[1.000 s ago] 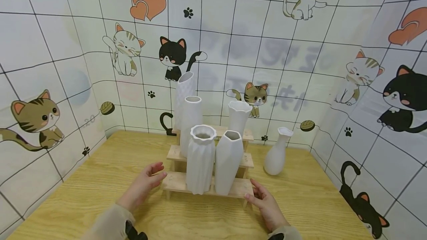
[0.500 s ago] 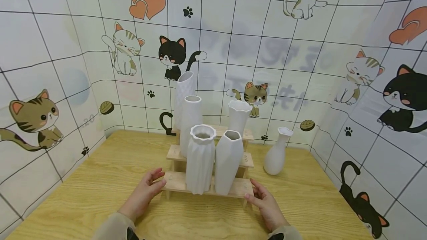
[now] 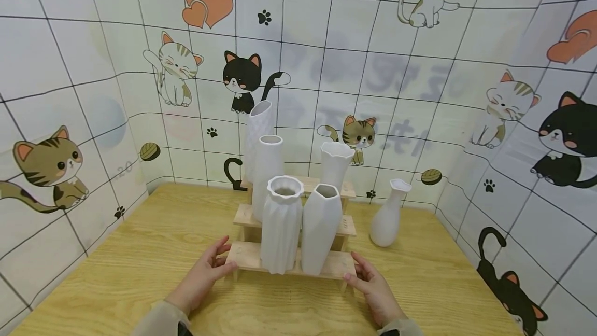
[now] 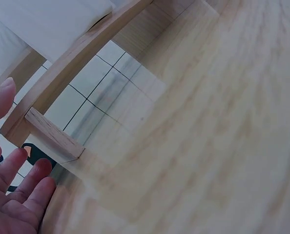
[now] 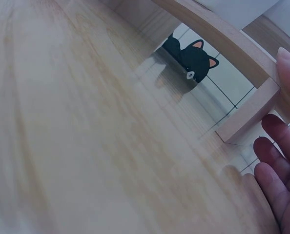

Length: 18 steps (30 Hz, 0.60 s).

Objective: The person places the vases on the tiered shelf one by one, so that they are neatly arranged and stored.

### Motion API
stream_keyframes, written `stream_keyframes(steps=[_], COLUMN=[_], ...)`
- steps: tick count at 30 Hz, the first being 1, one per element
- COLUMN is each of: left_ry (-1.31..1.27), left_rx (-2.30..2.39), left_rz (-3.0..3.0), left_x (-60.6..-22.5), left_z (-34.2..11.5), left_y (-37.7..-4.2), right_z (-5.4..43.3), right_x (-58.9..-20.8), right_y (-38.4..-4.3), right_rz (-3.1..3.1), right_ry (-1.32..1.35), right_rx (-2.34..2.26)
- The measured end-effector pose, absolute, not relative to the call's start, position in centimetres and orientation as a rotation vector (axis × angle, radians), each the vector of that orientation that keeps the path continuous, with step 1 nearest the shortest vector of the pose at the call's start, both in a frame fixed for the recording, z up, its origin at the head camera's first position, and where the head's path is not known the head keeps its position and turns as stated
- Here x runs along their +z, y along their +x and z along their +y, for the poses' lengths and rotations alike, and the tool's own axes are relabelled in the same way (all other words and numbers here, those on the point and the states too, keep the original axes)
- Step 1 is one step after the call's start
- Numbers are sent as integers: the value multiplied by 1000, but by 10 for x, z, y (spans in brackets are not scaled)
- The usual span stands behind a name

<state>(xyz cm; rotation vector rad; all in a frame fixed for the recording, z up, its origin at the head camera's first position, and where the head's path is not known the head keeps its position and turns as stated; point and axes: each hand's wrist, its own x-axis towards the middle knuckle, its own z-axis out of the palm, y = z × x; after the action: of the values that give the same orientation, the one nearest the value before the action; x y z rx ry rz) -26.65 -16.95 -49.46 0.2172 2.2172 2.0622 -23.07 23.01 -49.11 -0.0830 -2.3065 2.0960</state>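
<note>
A three-tier wooden display stand (image 3: 242, 254) carries several white vases. On its lowest step are a fluted vase (image 3: 281, 232) with a scalloped rim and a faceted vase (image 3: 321, 232). My left hand (image 3: 200, 280) is at the left end of that step, thumb near the front corner, fingers loosely bent beside the leg (image 4: 54, 134); firm contact cannot be made out. At the opposite end my right hand (image 3: 375, 292) holds the corner, thumb at the front edge and fingers beside the leg (image 5: 247, 112).
Behind stand a smooth cylindrical vase (image 3: 268, 180), a tall textured vase (image 3: 258, 128) and a flared vase (image 3: 335, 165). A narrow-necked vase (image 3: 386, 222) stands on the wooden table (image 3: 154, 232) to the right. Cat-print walls (image 3: 298, 30) enclose the table's back and sides.
My left hand has moved slightly lower and then inward, closer to the stand's left end. My right hand stays at its corner. The stand and vases have not visibly moved.
</note>
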Motion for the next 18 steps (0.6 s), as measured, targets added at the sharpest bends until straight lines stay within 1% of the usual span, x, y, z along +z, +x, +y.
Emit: stream_keyframes(steps=[11, 18], left_ry=[180, 185], left_rx=[2038, 2020], left_rz=[2213, 2248], left_x=[-495, -495], left_z=[-166, -168], left_y=[-263, -263], right_z=[236, 238], right_x=[-491, -482], right_y=[-230, -230], right_rz=[-2310, -2187], right_ry=[-100, -171], right_rx=[2079, 2178])
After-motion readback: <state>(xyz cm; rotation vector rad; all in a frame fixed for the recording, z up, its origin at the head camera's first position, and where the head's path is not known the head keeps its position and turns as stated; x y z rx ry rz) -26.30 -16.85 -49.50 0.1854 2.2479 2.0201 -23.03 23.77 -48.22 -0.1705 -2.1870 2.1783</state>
